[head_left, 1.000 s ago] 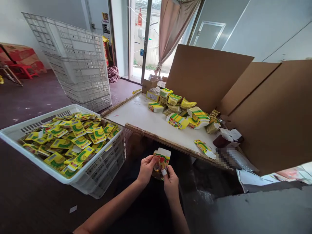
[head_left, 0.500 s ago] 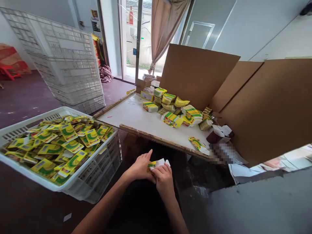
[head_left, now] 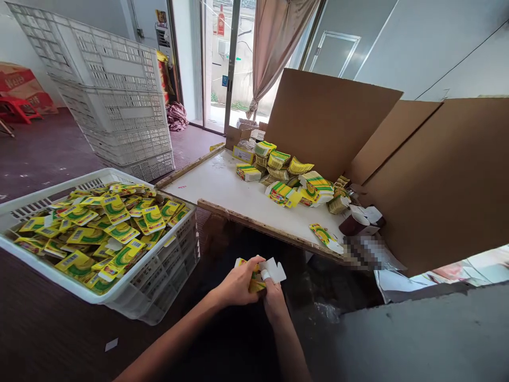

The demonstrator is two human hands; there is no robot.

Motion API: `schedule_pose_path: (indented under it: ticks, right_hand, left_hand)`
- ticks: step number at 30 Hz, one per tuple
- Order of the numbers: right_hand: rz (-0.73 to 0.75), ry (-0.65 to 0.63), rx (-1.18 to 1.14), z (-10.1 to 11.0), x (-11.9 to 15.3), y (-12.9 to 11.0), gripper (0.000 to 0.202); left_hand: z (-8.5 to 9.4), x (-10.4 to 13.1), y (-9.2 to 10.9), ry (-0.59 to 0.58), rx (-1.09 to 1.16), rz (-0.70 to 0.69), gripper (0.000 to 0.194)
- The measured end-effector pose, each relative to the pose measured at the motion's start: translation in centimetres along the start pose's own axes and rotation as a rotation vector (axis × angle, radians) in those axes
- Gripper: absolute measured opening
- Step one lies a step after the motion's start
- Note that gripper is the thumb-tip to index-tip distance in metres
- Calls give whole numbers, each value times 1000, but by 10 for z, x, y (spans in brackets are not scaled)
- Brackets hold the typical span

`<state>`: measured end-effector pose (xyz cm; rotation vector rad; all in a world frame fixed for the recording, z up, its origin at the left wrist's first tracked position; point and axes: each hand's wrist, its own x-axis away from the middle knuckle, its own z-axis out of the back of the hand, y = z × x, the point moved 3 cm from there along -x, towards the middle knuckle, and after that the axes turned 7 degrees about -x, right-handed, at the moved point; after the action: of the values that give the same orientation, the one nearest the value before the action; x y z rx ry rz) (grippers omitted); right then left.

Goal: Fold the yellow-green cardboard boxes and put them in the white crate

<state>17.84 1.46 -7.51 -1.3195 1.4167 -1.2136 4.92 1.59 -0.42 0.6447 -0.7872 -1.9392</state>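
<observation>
Your left hand (head_left: 238, 281) and right hand (head_left: 273, 297) meet low in the near middle of the view, in front of the near edge of the worktop (head_left: 238, 196). Between them you hold a small yellow carton (head_left: 260, 271) with white flaps standing open at its far right end. The left grip is closed over the carton from the left, thumb on top; the right grip pinches it from below and the right, with a fingertip against the white flap. The carton is held in the air, apart from the worktop and from the basket.

To your left, a white plastic basket (head_left: 131, 289) sits near, filled with flat yellow and green cartons (head_left: 107, 228) lying loose in a heap. Beyond it, far left, a stack of empty white baskets (head_left: 115, 106) stands on the floor. On the worktop, bundles of flat cartons (head_left: 294, 183) lie at the far right side, and one loose flat carton (head_left: 324, 236) lies near the front edge. Brown cardboard sheets (head_left: 397, 154) stand behind and to the right of the worktop.
</observation>
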Motion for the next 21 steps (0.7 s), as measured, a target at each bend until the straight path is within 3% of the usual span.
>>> schedule_pose_path:
  ticks: [4, 8, 13, 15, 18, 21]
  right_hand:
    - [-67, -98, -146, -8, 5, -5, 41]
    - [78, -138, 83, -13, 9, -30, 45]
    - [367, -238, 378, -19, 13, -47, 41]
    - [374, -185, 369, -13, 9, -45, 39]
    - [280, -44, 288, 3, 0, -39, 40]
    - [277, -108, 265, 10, -4, -42, 48]
  left_hand:
    - [0, 1, 4, 18, -31, 3, 55]
    - [5, -1, 1, -16, -14, 24, 38]
    - [1, -4, -11, 50, -6, 58, 62]
    - [3, -4, -10, 107, -107, 87, 60]
    - [11, -3, -4, 97, -280, 154, 49]
    - [20, -3, 2, 78, -291, 170, 45]
